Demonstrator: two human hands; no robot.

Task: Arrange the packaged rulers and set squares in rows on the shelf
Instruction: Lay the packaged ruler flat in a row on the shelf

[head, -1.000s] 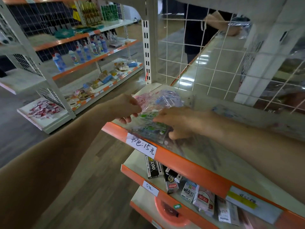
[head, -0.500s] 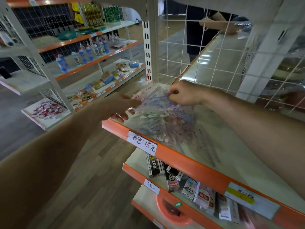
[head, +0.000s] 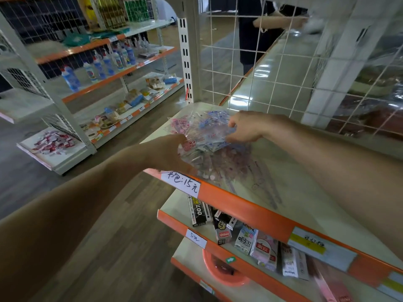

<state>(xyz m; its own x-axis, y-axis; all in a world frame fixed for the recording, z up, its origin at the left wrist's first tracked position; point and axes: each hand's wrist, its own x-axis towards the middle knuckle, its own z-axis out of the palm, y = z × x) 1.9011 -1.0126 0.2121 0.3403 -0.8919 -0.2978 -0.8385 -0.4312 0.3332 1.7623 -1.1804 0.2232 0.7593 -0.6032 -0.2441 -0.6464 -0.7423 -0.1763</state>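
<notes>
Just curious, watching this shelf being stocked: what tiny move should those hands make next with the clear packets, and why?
Probably lower the top packet flat and square it with the pile. The right hand pinches its far edge, held askew over the others, while the left hand touches the pile by the shelf's orange front edge.

Clear packets (head: pixel 202 131) pink, blue print; shelf edge (head: pixel 239 205) orange.
</notes>
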